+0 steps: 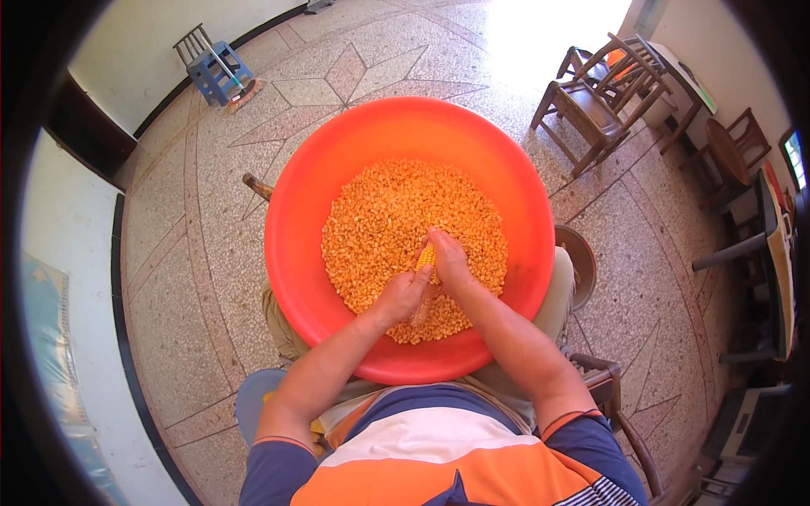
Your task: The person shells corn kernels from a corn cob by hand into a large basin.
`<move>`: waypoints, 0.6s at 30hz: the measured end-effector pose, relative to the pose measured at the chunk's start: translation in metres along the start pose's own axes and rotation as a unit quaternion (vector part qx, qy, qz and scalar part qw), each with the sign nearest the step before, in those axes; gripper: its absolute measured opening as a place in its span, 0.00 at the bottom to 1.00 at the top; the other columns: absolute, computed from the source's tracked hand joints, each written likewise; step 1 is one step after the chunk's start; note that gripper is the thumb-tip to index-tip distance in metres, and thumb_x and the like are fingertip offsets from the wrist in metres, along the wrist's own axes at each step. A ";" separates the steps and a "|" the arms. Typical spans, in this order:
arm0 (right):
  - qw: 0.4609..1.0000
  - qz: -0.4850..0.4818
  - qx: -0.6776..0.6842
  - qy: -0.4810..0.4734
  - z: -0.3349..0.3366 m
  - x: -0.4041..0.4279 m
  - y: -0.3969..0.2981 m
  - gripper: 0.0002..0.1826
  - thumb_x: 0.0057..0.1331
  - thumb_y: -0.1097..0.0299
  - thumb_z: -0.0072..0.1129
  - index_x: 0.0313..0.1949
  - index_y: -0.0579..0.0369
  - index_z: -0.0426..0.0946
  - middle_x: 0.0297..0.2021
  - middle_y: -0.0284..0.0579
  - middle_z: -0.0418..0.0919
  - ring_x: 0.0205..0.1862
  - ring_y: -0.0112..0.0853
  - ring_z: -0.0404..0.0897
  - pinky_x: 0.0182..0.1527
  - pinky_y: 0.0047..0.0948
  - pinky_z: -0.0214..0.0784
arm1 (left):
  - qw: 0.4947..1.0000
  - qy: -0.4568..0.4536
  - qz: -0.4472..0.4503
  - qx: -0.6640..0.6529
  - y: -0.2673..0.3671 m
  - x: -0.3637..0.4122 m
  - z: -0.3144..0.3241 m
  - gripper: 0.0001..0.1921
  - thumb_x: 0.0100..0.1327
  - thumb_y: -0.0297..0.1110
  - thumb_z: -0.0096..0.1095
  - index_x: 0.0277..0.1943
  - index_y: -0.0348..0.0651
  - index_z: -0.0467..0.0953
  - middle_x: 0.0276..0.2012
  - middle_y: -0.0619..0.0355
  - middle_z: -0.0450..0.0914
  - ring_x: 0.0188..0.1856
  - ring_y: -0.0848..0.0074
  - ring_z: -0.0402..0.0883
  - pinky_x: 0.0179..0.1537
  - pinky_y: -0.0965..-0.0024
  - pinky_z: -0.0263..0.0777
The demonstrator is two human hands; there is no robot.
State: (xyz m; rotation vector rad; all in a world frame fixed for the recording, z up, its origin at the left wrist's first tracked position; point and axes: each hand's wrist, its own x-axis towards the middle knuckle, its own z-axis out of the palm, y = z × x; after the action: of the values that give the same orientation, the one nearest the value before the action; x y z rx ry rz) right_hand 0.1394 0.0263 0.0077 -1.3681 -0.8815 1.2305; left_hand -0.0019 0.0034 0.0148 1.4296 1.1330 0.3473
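A partly shelled corn cob (427, 257) is held between my two hands over a large red plastic basin (405, 129). Yellow kernels still cover its far end, while the near end looks bare and pale. My left hand (404, 295) grips the cob from the left, thumb pointing along it. On the other side, my right hand (448, 258) wraps around the far part, hiding some of it. Loose corn kernels (405, 196) lie in a wide heap on the basin's bottom, under both hands. The basin rests at my lap, between my legs.
At my left side is a blue-grey container (253, 395) with yellow cobs partly visible. A brown bucket (579, 265) stands right of the basin. Wooden chairs (585, 111) are at the upper right; a blue stool (218, 69) and a broom (243, 92) are at the upper left.
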 end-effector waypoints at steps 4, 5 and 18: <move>0.990 0.102 0.094 -0.003 0.000 -0.003 -0.009 0.16 0.69 0.53 0.47 0.35 0.54 0.73 0.27 0.41 0.77 0.34 0.30 0.68 0.45 0.31 0.61 | 0.996 0.056 0.073 0.016 -0.008 0.002 0.007 0.33 0.73 0.58 0.38 0.25 0.35 0.71 0.18 0.61 0.69 0.24 0.79 0.67 0.28 0.70 0.65; 0.990 0.102 0.095 -0.002 -0.001 -0.001 -0.006 0.16 0.69 0.53 0.47 0.35 0.54 0.73 0.27 0.41 0.77 0.34 0.30 0.68 0.45 0.31 0.61 | 0.993 0.073 0.093 0.012 -0.009 0.003 0.008 0.33 0.73 0.57 0.39 0.25 0.33 0.72 0.18 0.59 0.71 0.24 0.76 0.67 0.28 0.68 0.65; 0.975 0.120 0.184 -0.014 -0.005 0.004 -0.014 0.15 0.70 0.56 0.46 0.34 0.54 0.72 0.24 0.44 0.77 0.26 0.32 0.74 0.33 0.31 0.67 | 0.980 -0.033 0.075 -0.180 -0.010 0.004 0.003 0.24 0.75 0.52 0.38 0.38 0.38 0.73 0.25 0.66 0.72 0.26 0.85 0.67 0.30 0.79 0.65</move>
State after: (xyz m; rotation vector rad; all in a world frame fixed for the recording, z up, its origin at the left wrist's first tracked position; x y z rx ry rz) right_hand 0.1465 0.0311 0.0199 -1.1785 -0.4815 1.5162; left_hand -0.0016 0.0031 0.0038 1.1973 0.8579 0.5766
